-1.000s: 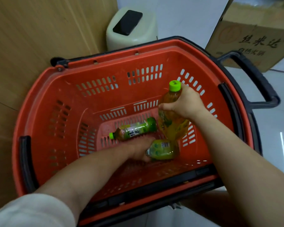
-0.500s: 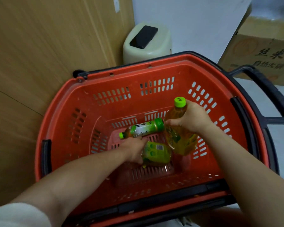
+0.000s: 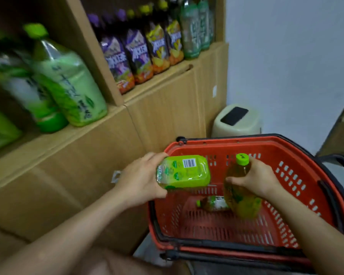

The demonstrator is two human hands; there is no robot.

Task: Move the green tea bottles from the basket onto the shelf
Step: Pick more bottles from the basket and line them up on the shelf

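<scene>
Change: the sideways bottle (image 3: 184, 171) is off the basket (image 3: 266, 140) floor. My left hand (image 3: 141, 180) grips one end of it, near the rim. My right hand (image 3: 256, 179) clasps the capped bottle (image 3: 240, 197), now higher over the basket. The third bottle (image 3: 213, 203) lies inside. The shelf (image 3: 83, 133) has come into view; I judge placing is next.

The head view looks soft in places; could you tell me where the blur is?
Head view: the large green-labelled bottles on the wooden shelf are smeared by motion blur; the green-wrapped tea bottle in the left hand is sharper, barcode visible; the amber green-capped bottle in the right hand blurs toward its base.
</scene>
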